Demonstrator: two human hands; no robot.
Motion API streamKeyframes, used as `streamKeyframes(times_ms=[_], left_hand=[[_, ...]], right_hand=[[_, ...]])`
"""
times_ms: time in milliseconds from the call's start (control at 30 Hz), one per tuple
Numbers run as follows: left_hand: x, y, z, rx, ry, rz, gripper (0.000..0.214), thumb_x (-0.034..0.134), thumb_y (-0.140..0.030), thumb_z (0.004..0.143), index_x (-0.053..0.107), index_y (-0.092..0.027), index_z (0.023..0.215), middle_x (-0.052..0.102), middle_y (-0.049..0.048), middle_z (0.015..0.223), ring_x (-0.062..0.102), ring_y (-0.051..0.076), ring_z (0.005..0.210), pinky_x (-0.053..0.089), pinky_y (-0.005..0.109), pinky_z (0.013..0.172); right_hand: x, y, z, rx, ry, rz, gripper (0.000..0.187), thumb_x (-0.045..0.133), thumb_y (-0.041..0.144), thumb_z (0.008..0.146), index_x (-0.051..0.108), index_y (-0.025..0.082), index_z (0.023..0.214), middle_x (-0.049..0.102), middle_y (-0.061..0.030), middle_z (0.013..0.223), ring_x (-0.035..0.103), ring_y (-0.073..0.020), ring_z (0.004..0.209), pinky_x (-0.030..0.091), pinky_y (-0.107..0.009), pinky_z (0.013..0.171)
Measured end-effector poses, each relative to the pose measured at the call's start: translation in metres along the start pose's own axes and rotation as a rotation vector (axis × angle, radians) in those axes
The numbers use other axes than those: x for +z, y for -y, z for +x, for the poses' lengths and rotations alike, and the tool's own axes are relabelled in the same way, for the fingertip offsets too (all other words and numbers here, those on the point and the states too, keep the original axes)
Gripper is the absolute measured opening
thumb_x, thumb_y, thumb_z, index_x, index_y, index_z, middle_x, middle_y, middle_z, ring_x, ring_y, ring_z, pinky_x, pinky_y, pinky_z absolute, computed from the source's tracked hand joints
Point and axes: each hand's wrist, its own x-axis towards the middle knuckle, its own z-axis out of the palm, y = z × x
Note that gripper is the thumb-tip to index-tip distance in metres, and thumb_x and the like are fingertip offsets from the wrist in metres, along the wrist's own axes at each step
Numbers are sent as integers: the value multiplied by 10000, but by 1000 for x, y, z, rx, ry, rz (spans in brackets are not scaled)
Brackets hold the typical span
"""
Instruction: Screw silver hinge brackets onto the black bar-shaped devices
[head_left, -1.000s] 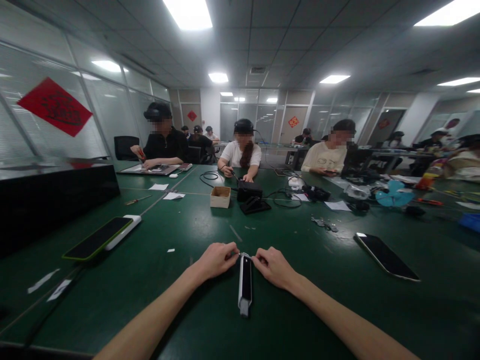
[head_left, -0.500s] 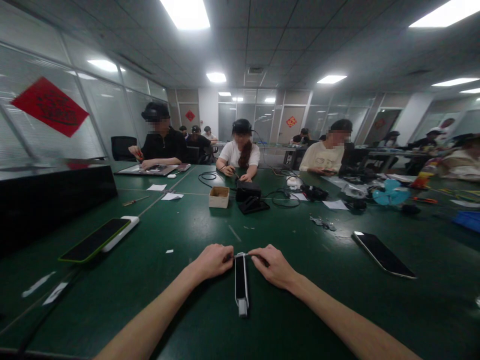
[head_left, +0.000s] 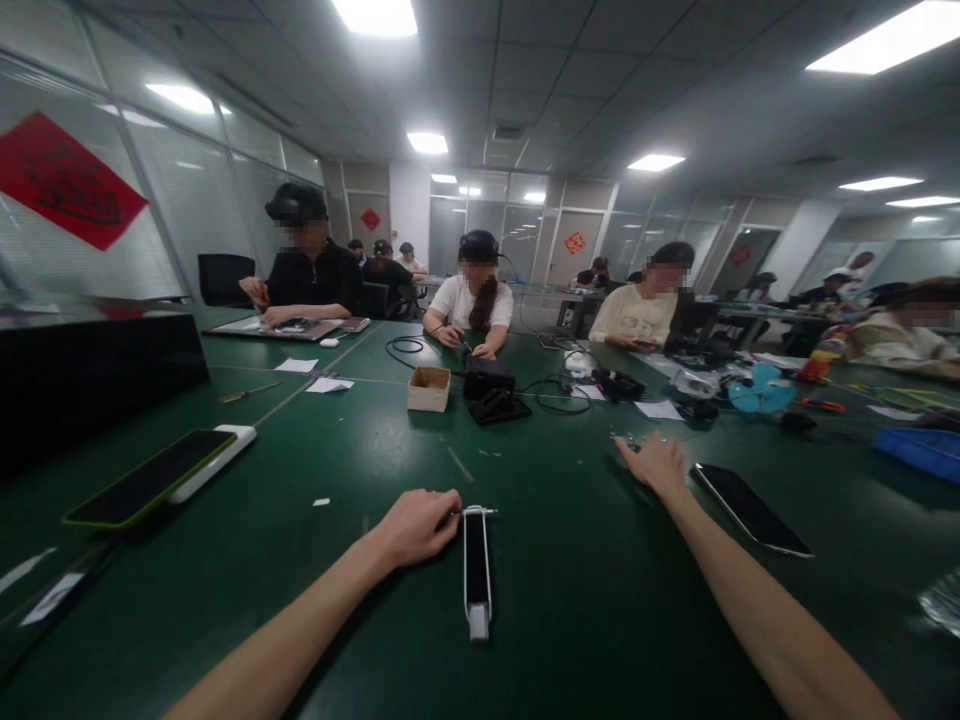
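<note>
Left hand beside a slim white-framed device point(head_left: 476, 570), right hand out over small metal pieces point(head_left: 636, 438).
The left hand point(head_left: 420, 525) was curled, thumb and forefinger drawn together at the device's far end; whether they pinched anything could not be told. The device lay flat on the green table point(head_left: 585, 600) just right of that hand, a thin rod point(head_left: 493, 512) jutting from its far end away from the fingers. The right hand point(head_left: 658, 465), blurred, had its thumb spread from the fingers, no hold visible; a dark-faced phone point(head_left: 750, 508) lay just to its right. The device looked light and stiff, its dark face probably slick and easily scratched, so the white long edges seemed the surest grip, clear of the slender rod.
</note>
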Motion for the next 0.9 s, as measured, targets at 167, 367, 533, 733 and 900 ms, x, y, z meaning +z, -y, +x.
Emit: streamKeyframes(times_ms=[167, 367, 533, 733, 900], left_hand=[[1, -1, 1, -20, 32, -47, 145, 403, -255, 902, 527, -208, 961, 636, 23, 808, 579, 172, 692, 409, 294, 688], [1, -5, 8, -18, 55, -56, 135, 397, -246, 903, 514, -202, 954, 635, 23, 784, 582, 173, 682, 408, 317, 716], [2, -4, 10, -2, 53, -42, 128, 401, -230, 894, 516, -202, 942, 638, 25, 802, 590, 183, 697, 412, 321, 711], [5, -2, 10, 11, 21, -20, 119, 410, -237, 896, 516, -203, 938, 633, 23, 789, 587, 185, 694, 422, 323, 720], [0, -6, 8, -16, 21, -4, 143, 406, -250, 906, 528, -193, 954, 634, 38, 803, 586, 187, 708, 426, 307, 693]], right_hand=[[6, -8, 53, 16, 128, -9, 945, 281, 685, 821, 296, -83, 1372, 361, -366, 1345, 328, -427, 1294, 264, -544, 1023], [23, 10, 76, -274, 272, 33, 711, 348, 592, 865, 370, 132, 1407, 376, -161, 1440, 368, -308, 1310, 279, -432, 1063], [24, 22, 56, -438, 305, 53, 527, 405, 447, 891, 471, 195, 1349, 365, -83, 1461, 314, -266, 1349, 248, -427, 1092], [9, 34, -12, -567, 300, 123, 470, 412, 403, 907, 517, 184, 1309, 420, -74, 1426, 364, -241, 1326, 283, -417, 1088], [-12, 51, -104, -702, 322, 234, 496, 410, 477, 911, 494, 220, 1327, 431, -62, 1420, 377, -239, 1319, 313, -446, 1076]])
